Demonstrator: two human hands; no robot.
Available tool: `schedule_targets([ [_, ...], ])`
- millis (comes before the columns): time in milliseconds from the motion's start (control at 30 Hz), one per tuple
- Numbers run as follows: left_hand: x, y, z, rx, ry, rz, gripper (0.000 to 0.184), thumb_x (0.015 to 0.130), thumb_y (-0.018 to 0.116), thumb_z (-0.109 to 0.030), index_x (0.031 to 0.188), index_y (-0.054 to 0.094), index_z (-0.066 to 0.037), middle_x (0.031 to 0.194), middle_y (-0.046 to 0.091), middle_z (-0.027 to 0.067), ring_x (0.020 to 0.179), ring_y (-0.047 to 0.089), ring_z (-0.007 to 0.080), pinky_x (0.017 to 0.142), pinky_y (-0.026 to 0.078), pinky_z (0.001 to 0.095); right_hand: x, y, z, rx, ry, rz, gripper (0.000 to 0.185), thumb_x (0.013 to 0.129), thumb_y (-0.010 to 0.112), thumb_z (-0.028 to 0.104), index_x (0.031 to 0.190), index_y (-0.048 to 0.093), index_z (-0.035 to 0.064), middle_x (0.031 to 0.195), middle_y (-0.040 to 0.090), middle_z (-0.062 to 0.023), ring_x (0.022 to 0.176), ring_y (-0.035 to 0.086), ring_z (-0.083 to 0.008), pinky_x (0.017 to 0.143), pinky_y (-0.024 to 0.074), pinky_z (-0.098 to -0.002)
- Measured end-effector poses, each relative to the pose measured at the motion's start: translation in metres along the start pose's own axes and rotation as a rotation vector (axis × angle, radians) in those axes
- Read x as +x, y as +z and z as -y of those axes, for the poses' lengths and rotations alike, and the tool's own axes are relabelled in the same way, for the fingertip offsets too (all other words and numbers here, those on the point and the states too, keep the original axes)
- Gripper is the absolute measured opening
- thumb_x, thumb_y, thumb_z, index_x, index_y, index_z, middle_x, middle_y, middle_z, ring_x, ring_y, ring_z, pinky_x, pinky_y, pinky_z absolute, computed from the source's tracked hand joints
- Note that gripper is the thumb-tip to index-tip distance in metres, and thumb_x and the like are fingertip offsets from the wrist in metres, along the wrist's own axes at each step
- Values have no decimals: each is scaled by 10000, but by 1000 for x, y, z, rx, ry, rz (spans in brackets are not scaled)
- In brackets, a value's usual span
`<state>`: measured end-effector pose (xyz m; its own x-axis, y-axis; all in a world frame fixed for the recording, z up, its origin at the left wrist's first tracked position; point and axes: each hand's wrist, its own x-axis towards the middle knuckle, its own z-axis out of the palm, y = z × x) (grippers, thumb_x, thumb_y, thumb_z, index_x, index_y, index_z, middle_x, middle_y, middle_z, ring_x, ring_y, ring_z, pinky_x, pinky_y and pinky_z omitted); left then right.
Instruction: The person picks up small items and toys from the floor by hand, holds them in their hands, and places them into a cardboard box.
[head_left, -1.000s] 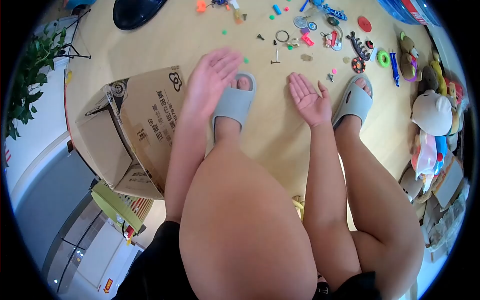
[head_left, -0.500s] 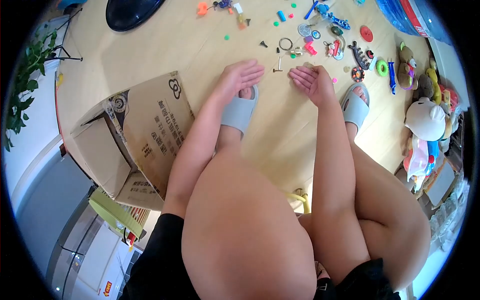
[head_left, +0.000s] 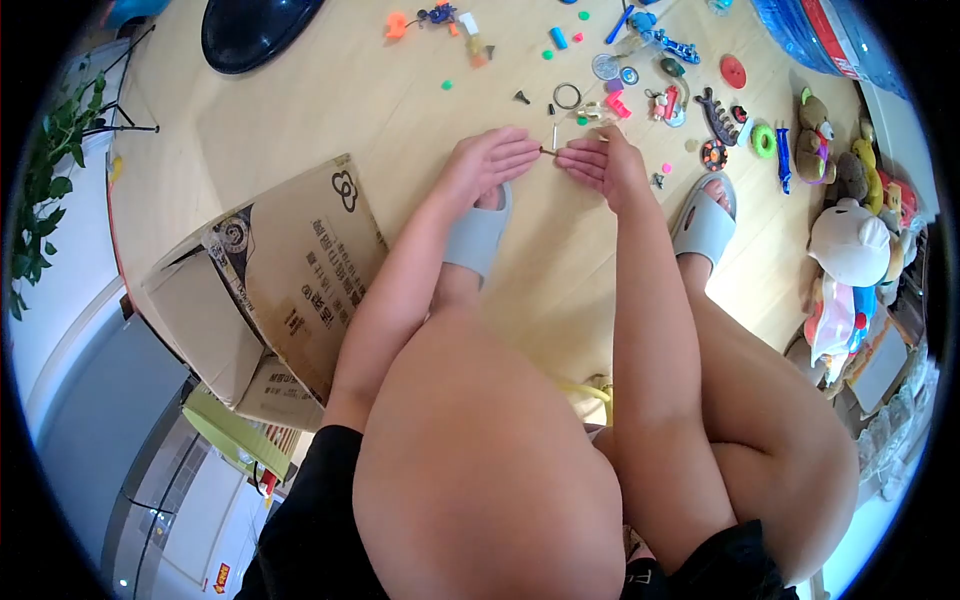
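Observation:
My left hand (head_left: 492, 165) is stretched out flat over the toe of the left grey slipper (head_left: 476, 238), holding nothing. Facing it, my right hand (head_left: 604, 168) has its fingers extended, also empty. The fingertips of both hands point at each other across a narrow gap, where a small T-shaped pin (head_left: 555, 138) lies. Just beyond the hands are a metal ring (head_left: 567, 96), a dark screw (head_left: 522, 97) and a pink piece (head_left: 617, 104). The right grey slipper (head_left: 706, 220) is to the right of my right hand.
An open cardboard box (head_left: 300, 270) stands at left, near a green basket (head_left: 225, 430). Small trinkets, including a green ring (head_left: 763, 141) and a red disc (head_left: 733, 71), lie scattered farther up. Plush toys (head_left: 850, 240) line the right side. A black round object (head_left: 255, 32) is at upper left.
My hands have come closer together, turning from upright open palms to fingertips facing each other. My left hand moved right and down; my right hand moved slightly left and up.

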<state>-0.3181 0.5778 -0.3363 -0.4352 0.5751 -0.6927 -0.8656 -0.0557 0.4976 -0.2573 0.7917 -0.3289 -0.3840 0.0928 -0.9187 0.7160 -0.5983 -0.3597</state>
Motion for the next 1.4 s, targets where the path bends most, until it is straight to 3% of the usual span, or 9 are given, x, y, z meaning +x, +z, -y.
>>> schedule_targets([
  [200,4,-1,-4,26,-32,-20,586,1001,417,-349,1340,412,129,1312,534,282,1242,540,331,1086,418,393,1,1,2,-2,28,-13,540,998,346,395,1062,597,-79,1011,690,-219,949,697,-295,854,560,-342],
  [300,7,-1,-3,15,-45,-28,584,995,434,-356,1323,431,127,1291,548,284,1220,556,332,1080,425,396,2,-1,0,31,-14,-8,541,966,364,384,994,607,-100,946,692,-229,849,707,-299,777,577,-349],
  [1067,-9,1,-16,-68,-153,-30,630,985,444,-426,1251,502,141,1208,600,277,1127,617,320,1011,485,375,-5,7,-15,129,5,164,496,984,375,363,1080,578,-79,1016,680,-231,942,683,-293,838,557,-353],
  [1400,-66,18,-41,79,-105,-195,599,984,460,-421,1208,535,130,1150,633,259,1045,657,297,953,525,348,-42,33,-27,136,-9,282,518,974,374,370,1096,581,-89,1034,678,-231,950,678,-289,865,550,-356],
])
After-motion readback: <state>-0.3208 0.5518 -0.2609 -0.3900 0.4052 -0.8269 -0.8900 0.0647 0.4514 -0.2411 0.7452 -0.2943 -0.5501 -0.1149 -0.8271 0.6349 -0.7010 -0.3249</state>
